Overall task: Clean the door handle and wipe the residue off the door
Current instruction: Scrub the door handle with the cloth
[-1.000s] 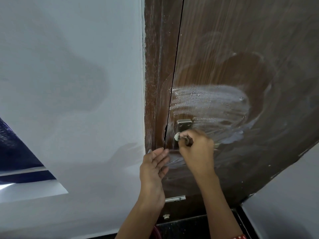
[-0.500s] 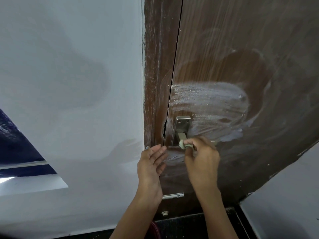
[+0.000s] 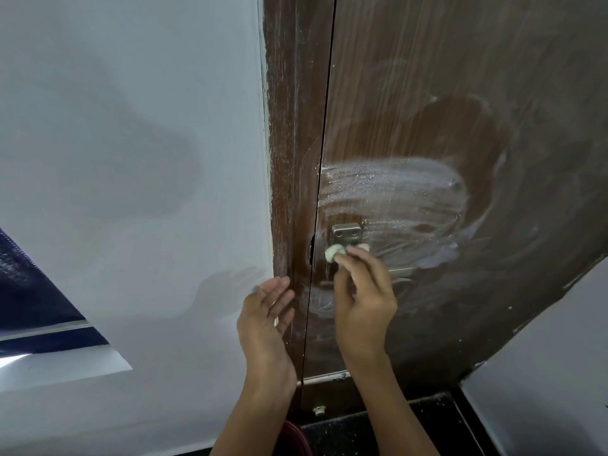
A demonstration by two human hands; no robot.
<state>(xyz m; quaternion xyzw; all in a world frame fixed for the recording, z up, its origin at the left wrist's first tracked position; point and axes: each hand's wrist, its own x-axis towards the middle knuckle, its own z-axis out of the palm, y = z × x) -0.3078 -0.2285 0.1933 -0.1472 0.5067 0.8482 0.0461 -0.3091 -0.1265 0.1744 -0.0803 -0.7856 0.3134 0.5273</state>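
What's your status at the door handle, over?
Right hand pinching a pale wad against the handle plate. Left hand open, empty. White residue smeared above. Nothing blocking.

No legible text, label, brand, number or sign anywhere in view. None on the door (image 3: 460, 77), the door handle (image 3: 346, 233) plate, or the wall (image 3: 131, 126).

White wall (image 3: 131, 143) fills left side, soft grey shadows across it. Dark blue window opening (image 3: 29, 291) at lower left w/ bright white sill (image 3: 65, 360). Another pale wall (image 3: 559, 373) at lower right. Dark speckled floor (image 3: 394, 429) along bottom
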